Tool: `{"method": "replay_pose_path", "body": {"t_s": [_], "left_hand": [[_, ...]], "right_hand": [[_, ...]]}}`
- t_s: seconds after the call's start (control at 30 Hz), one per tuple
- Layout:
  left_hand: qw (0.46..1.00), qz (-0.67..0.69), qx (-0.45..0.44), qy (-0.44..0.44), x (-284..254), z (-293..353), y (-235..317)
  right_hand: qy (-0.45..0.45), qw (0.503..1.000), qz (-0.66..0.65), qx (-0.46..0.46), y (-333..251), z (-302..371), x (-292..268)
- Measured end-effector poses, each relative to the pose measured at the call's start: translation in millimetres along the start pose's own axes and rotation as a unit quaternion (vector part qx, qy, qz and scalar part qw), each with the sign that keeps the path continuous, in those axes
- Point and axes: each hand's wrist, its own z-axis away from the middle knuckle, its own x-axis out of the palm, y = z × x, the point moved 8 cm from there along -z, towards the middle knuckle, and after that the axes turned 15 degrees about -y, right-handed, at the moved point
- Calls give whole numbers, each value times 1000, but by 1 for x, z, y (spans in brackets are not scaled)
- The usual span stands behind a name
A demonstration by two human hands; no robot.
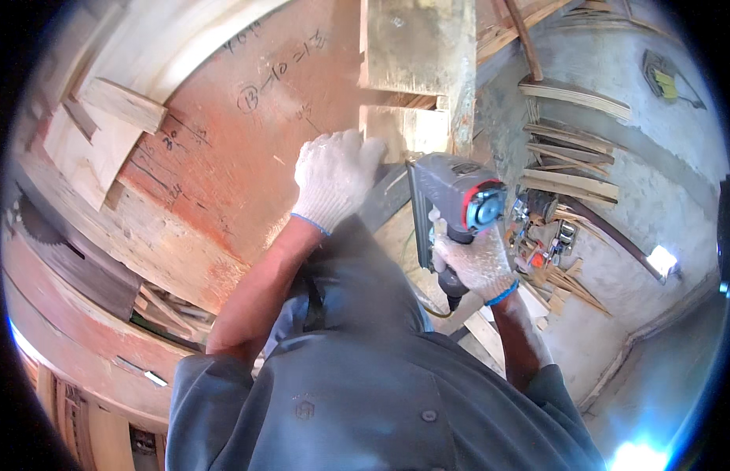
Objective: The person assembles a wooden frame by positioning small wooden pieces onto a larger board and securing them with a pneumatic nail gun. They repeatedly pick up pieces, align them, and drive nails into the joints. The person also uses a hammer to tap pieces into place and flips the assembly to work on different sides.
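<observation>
My right hand [476, 265], in a white knitted glove with a blue cuff, is wrapped round the handle of a nail gun [447, 184]. The tool has a dark grey body, a red ring and a blue end cap. Its top end is close to a pale wooden piece [404, 129] at the right side of the reddish workbench board [247, 133]. On that board, left of the nail gun, my gloved left hand [333, 174] is closed with its fingers curled. Whatever those fingers may hold is hidden.
A circular saw blade [43, 224] shows at the far left, beside a thick plank edge [177, 239]. Cut boards [125, 106] lie at the upper left. On the floor to the right are stacked wood strips [573, 184], small tools and hardware [549, 239], and a dark bar [616, 239].
</observation>
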Motion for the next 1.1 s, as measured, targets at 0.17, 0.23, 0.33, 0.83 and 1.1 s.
{"method": "replay_pose_path", "body": {"t_s": [0.17,0.23,0.33,0.83,1.1], "left_hand": [[998,43,-33,-15,-2,-3,-7],[974,194,-104,-61,-4,-4,-13],[952,264,-124,-88,-5,-1,-12],[878,395,-250,106,-138,116,-71],[893,247,-329,184,-163,179,-81]], "right_hand": [[-11,1000,-13,-19,-6,1,4],[-12,996,-74,-47,2,1,1],[-1,987,-122,-108,-6,2,-6],[233,899,348,-127,-54,-112,-232],[226,860,438,-136,-129,-229,-298]]}}
